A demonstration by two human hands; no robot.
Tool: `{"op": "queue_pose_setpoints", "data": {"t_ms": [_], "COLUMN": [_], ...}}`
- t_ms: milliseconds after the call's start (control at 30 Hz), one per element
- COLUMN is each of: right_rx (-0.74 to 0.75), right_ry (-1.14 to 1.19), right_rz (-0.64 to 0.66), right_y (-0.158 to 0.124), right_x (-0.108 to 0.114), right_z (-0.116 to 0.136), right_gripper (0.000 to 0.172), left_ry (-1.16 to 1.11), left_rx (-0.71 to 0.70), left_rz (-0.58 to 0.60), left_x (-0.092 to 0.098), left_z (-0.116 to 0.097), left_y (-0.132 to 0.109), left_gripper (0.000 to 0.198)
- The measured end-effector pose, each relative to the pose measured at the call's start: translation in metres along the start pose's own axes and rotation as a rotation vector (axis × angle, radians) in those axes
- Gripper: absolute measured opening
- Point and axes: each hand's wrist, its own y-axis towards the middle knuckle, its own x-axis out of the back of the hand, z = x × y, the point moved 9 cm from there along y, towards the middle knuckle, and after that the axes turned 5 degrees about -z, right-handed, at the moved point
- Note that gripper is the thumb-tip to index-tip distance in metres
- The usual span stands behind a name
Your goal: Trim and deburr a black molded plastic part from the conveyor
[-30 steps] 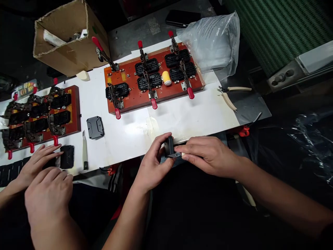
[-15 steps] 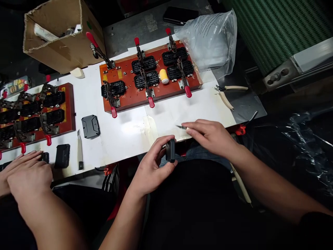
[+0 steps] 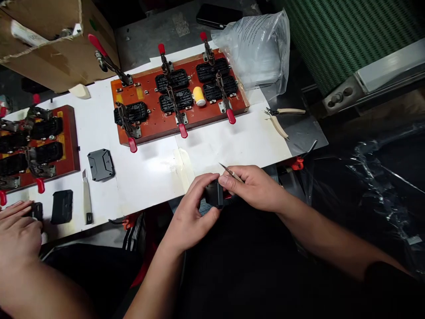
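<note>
My left hand (image 3: 194, 212) grips a black plastic cover (image 3: 214, 195) by its edges, held up on its side just off the table's front edge. Between the fingers of my right hand (image 3: 254, 186) is a slim craft knife (image 3: 232, 173), its pointed blade tilted up and to the left. The right fingertips are at the cover's top edge; whether they touch it I cannot tell. Beyond my hands lies a red-brown fixture board (image 3: 154, 128) with red-handled toggle clamps (image 3: 182, 124) over several black plastic parts (image 3: 175, 100).
On the fixture stands a yellow cylinder (image 3: 199, 96). Cutting pliers (image 3: 279, 119) lie at right, near a plastic bag (image 3: 254, 53). To the left are a grey cover (image 3: 101, 165), a utility knife (image 3: 86, 197), a second fixture (image 3: 71, 137), a cardboard box (image 3: 59, 57) and a co-worker's hands (image 3: 20, 230).
My right hand has moved left with the knife, up to the cover, and the knife now points more upward. The cover has turned slightly. The whole view has shifted to the right.
</note>
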Motion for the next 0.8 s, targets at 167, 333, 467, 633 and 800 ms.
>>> {"op": "queue_pose_setpoints", "data": {"t_ms": [167,333,467,633,800], "right_rx": [0.040,0.145,0.339,0.501,0.245], "right_ry": [0.100,0.000,-0.073,0.033,0.112], "right_rz": [-0.122,-0.104,0.042,0.244,-0.096], "right_y": [0.002,-0.009,-0.021,-0.037,-0.024], "right_x": [0.014,0.009,-0.011,-0.028,0.002], "right_z": [-0.005,0.009,0.022,0.031,0.015], "right_gripper": [0.026,0.043,0.043,0.025,0.015], "left_ry": [-0.131,-0.183,-0.232,-0.294,-0.268], "left_rx": [0.063,0.071,0.067,0.115,0.064], "left_rz": [-0.041,-0.068,-0.108,-0.145,-0.100], "left_x": [0.003,0.004,0.008,0.013,0.007], "left_z": [0.004,0.006,0.007,0.012,0.003], "left_y": [-0.002,-0.002,-0.001,-0.002,0.000], "left_gripper": [0.060,0.059,0.059,0.059,0.057]}}
